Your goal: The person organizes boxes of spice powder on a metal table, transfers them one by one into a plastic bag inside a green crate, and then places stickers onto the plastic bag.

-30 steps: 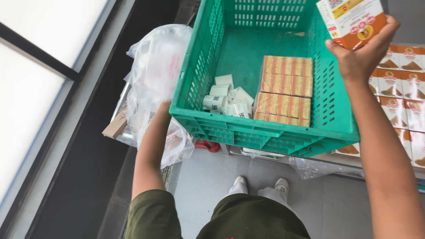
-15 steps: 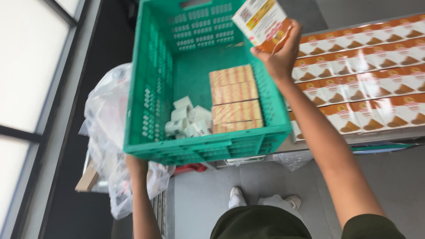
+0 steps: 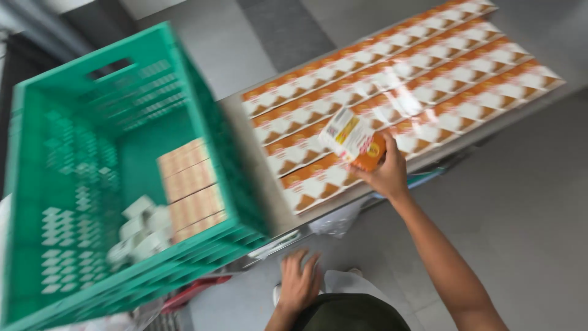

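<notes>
My right hand (image 3: 387,174) grips an orange and white carton (image 3: 354,140) just above the near end of rows of like cartons (image 3: 404,98) laid flat on a grey shelf (image 3: 242,132). My left hand (image 3: 298,283) hangs lower down with its fingers spread and nothing in it, below the front edge of the shelf. To the left stands a green plastic crate (image 3: 79,184) that holds stacked tan boxes (image 3: 191,189) and several small white packets (image 3: 139,230). The view is blurred by motion.
A grey tiled floor (image 3: 527,202) lies to the right and beyond the shelf. Crumpled clear plastic (image 3: 335,220) hangs under the shelf edge. Something red (image 3: 190,293) shows beneath the crate.
My right hand brought the carton down from above the crate to the rows on the shelf. My left hand left the crate's underside and now hangs free. The view swung right.
</notes>
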